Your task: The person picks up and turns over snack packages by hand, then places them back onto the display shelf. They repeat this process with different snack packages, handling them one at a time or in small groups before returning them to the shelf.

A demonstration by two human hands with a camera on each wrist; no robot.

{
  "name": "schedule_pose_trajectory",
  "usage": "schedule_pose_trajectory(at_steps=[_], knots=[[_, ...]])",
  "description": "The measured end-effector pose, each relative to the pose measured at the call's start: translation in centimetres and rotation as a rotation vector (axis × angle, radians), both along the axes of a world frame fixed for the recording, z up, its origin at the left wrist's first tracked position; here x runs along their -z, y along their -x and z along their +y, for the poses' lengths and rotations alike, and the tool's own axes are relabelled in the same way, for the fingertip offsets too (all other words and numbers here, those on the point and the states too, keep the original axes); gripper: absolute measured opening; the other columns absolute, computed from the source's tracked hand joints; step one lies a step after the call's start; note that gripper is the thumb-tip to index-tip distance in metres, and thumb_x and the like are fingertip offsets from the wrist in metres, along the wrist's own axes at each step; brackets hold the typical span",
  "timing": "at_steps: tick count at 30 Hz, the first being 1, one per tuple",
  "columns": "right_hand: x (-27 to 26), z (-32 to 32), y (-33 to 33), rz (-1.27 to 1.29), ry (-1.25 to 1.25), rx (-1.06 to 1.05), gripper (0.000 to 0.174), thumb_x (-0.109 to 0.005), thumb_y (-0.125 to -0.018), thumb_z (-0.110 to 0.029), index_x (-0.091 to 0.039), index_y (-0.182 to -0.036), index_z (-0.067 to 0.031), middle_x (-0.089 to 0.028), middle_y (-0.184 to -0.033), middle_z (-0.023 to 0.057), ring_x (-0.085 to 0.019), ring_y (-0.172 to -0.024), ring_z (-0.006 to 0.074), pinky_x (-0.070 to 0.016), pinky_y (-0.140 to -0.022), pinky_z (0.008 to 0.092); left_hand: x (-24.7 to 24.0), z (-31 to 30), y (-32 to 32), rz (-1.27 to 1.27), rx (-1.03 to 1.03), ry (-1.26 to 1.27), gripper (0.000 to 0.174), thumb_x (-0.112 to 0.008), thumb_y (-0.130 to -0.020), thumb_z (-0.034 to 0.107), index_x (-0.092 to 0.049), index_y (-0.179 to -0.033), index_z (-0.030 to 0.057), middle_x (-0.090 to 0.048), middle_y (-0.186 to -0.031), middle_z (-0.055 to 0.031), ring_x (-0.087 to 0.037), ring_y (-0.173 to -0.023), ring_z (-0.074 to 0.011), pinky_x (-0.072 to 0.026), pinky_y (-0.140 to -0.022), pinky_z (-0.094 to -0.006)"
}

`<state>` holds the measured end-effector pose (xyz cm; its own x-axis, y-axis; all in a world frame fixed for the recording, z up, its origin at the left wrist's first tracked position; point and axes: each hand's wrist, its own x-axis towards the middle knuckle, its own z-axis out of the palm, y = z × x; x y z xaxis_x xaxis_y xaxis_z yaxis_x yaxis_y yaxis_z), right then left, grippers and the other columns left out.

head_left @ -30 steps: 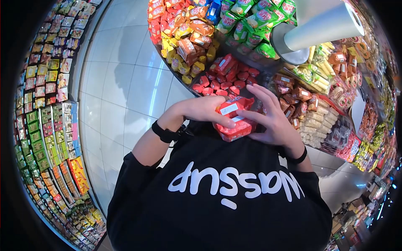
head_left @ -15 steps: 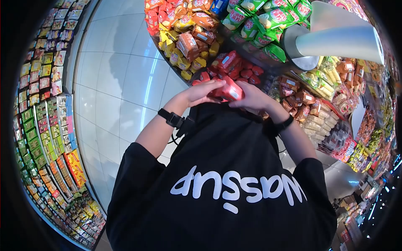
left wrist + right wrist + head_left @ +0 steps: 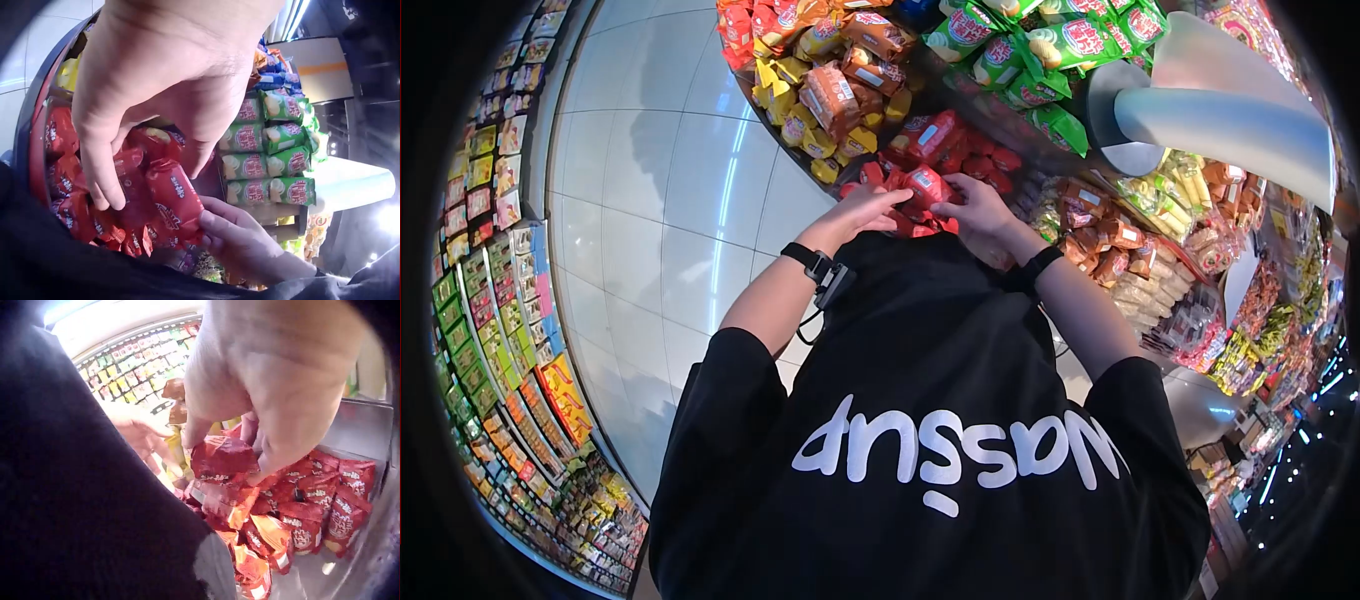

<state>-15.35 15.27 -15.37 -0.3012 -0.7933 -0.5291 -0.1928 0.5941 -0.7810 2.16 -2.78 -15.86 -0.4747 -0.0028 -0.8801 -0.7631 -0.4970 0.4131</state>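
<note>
A shiny red snack packet [image 3: 927,186] is over the pile of like red packets [image 3: 306,525] in the bin. My right hand [image 3: 980,210] pinches it at its right side. In the right wrist view, thumb and fingers stand on either side of the held packet [image 3: 225,459]. My left hand [image 3: 865,212] is at the packet's left. In the left wrist view its loosely bent fingers [image 3: 109,187] hang apart over the red packets, gripping nothing. A strap and a small camera sit on the left wrist; a dark band is on the right.
Yellow and brown packets [image 3: 830,100] lie left of the red ones, green packets [image 3: 1080,40] beyond. A thick pale post [image 3: 1220,130] rises at right, with more bagged sweets [image 3: 1140,290] beside it. Tiled floor [image 3: 650,200] separates the bin from stocked shelves [image 3: 485,310].
Both hands have carried the red packet forward, away from the chest, to the red pile. The left hand's fingers have come off it, while the right still holds it.
</note>
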Motion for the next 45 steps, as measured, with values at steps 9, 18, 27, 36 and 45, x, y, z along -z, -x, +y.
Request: schedule_pose_trajectory(at_steps=[9,18,27,36,45], knots=[[-1.4,-1.2,-0.5,0.252,0.203,-0.049,0.033,-0.069,-0.087,-0.024,-0.068,-0.113,-0.0027,-0.070,-0.107,0.0186,-0.070,-0.097,0.0312,-0.0547,-0.087,0.0406,1.1,-0.6,-0.9,0.153,-0.216,-0.030,0.056,-0.069,-0.092,0.034,-0.051,-0.129,-0.0043,-0.064,-0.115,-0.0208,-0.068,-0.100,-0.0274,-0.0562,-0.093,-0.0367],[3.3,3.8,5.7,0.880,-0.186,-0.222,0.054,-0.070,-0.082,-0.023,-0.049,-0.130,-0.0069,-0.048,-0.134,0.0161,-0.052,-0.121,0.0368,-0.0495,-0.095,0.0471,1.3,-1.8,-2.0,0.101,-0.217,-0.108,0.062,-0.070,-0.091,0.038,-0.050,-0.131,-0.0039,-0.064,-0.118,-0.0197,-0.068,-0.102,-0.0280,-0.0578,-0.090,-0.0370],[5.5,3.1,4.3,0.981,-0.426,-0.282,0.080,-0.079,-0.074,-0.035,-0.042,-0.136,-0.0004,-0.050,-0.130,0.0171,-0.046,-0.126,0.0325,-0.0390,-0.107,0.0429,1.6,-1.3,-2.7,0.072,-0.273,-0.086,0.049,-0.068,-0.093,0.023,-0.050,-0.131,-0.0020,-0.063,-0.121,-0.0157,-0.068,-0.102,-0.0256,-0.0582,-0.091,-0.0362],[7.0,2.6,3.9,0.982,-0.451,-0.265,0.096,-0.084,-0.068,-0.039,-0.037,-0.142,0.0005,-0.050,-0.135,0.0178,-0.046,-0.129,0.0333,-0.0282,-0.116,0.0437,1.9,-0.6,-2.7,0.172,-0.385,-0.212,0.042,-0.063,-0.097,0.016,-0.049,-0.132,-0.0014,-0.061,-0.125,-0.0169,-0.064,-0.112,-0.0260,-0.0538,-0.101,-0.0374],[6.7,2.4,4.6,0.964,-0.425,-0.236,0.098,-0.085,-0.064,-0.038,-0.038,-0.141,-0.0012,-0.051,-0.132,0.0201,-0.046,-0.128,0.0349,-0.0255,-0.117,0.0454,1.9,-1.5,-3.0,-0.030,-0.220,-0.168,0.046,-0.058,-0.100,0.028,-0.048,-0.132,-0.0037,-0.057,-0.127,-0.0244,-0.060,-0.118,-0.0315,-0.0500,-0.105,-0.0390]])
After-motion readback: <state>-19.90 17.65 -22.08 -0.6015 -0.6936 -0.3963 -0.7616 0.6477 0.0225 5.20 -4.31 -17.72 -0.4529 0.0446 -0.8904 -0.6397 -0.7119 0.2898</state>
